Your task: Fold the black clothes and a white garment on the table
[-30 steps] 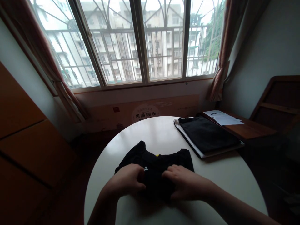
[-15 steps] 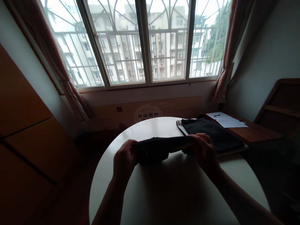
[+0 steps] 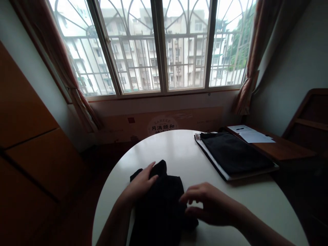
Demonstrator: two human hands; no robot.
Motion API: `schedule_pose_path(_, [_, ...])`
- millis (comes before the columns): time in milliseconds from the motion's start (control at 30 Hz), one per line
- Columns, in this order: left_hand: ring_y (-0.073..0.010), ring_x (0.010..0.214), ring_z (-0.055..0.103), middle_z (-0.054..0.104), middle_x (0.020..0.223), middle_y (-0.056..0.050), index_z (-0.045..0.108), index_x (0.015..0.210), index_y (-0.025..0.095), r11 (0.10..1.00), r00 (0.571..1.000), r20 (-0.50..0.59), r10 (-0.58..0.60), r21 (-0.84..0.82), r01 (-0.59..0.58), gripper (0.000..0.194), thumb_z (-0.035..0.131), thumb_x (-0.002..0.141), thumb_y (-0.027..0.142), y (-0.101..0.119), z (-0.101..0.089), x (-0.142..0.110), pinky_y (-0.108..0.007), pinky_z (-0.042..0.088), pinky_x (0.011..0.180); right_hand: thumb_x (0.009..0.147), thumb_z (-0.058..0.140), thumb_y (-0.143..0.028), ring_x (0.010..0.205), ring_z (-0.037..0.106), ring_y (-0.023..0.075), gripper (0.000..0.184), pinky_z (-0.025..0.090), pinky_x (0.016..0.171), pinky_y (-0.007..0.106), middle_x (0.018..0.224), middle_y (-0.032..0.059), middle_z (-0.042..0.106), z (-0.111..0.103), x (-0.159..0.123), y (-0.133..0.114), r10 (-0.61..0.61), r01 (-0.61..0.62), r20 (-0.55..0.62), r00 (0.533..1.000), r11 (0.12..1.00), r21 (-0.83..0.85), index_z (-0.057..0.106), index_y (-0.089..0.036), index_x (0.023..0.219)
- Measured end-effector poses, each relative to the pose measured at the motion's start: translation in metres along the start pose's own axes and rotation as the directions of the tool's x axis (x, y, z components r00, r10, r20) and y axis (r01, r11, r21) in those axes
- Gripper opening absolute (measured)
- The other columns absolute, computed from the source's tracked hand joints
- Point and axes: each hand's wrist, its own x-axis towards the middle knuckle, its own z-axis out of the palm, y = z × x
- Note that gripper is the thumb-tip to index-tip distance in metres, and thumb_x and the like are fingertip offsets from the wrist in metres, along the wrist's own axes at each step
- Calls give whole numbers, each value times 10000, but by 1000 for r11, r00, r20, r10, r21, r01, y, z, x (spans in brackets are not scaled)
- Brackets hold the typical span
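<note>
A black garment (image 3: 161,205) lies folded on the round white table (image 3: 179,153), near its front edge. My left hand (image 3: 139,186) rests flat on the garment's upper left part, fingers stretched out. My right hand (image 3: 207,205) hovers at the garment's right edge with loosely curled, parted fingers; nothing shows between them.
A stack of folded dark and white clothes (image 3: 234,155) sits on the table's right side. Beyond it stands a wooden side table (image 3: 284,150) with papers (image 3: 249,135) and a pen. A window with curtains fills the back wall; wooden panels stand at left.
Both hands lifted the garment off the table, gripping it at each end, then laid it back down folded narrower. The hands have let go and now rest on or beside it.
</note>
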Motion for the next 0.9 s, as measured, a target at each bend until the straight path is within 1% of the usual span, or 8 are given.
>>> schedule_pose_path(67, [-394,1469,388,479,1556,-179,541,1460,228,984,987,154,39,167,-65,720,676,795,469,11,8,-10,-586,349,1159,812,784,-398,886,681,212,263,477,782,297,1023,21,755,16,5,-3,-51,69,199,979,994,-84,752,-296,1053])
schedule_pose_path(167, [-462,1535,155,265,1670,-159,445,1537,308,946,942,332,43,290,-145,935,801,694,500,25,8,-26,-744,201,1149,747,810,-356,950,653,228,285,456,842,308,1053,17,735,29,9,2,-49,98,260,964,979,-179,759,-291,1020])
schedule_pose_path(267, [-488,1537,75,145,1701,-144,345,1586,332,921,864,502,-47,356,-157,1117,866,600,407,37,9,-35,-800,180,1116,786,730,-260,983,635,246,298,447,862,325,1075,39,725,33,13,16,110,-61,146,983,950,-305,762,-295,1080])
schedule_pose_path(400, [-498,1540,56,70,1712,-154,315,1600,307,883,814,558,-161,450,-134,1205,869,530,323,46,21,-33,-807,201,1109,843,578,-125,985,653,254,341,453,837,326,1009,73,732,28,16,40,336,-335,-67,940,860,-386,777,-263,1083])
schedule_pose_path(567, [-397,1437,405,454,1568,-132,580,1413,277,903,907,420,-38,403,-148,754,712,672,241,38,27,-24,-594,386,1130,949,532,-244,873,681,223,266,469,811,331,950,59,742,17,16,57,324,-379,-236,916,891,-249,758,-241,1091])
schedule_pose_path(700, [-277,1077,658,711,1155,-120,720,1083,197,965,988,124,91,234,-118,322,550,810,185,26,34,-9,-396,500,980,891,659,-413,853,670,231,473,500,796,337,1007,62,735,18,12,51,228,-244,-118,966,959,-142,649,-250,1336])
schedule_pose_path(800, [-246,926,680,737,993,-100,695,948,181,996,991,-111,81,-25,-84,229,485,885,248,24,42,-1,-368,522,881,709,825,-423,1043,648,320,912,498,904,410,1244,107,689,27,10,44,100,-97,3,995,968,-231,453,-288,1530])
schedule_pose_path(900, [-230,792,676,723,842,-66,659,870,192,970,983,-175,63,-220,-101,307,460,943,414,28,43,-2,-338,534,744,765,731,-293,1036,674,324,761,510,890,410,1206,104,716,34,12,43,103,-109,-36,994,958,-265,500,-288,1490])
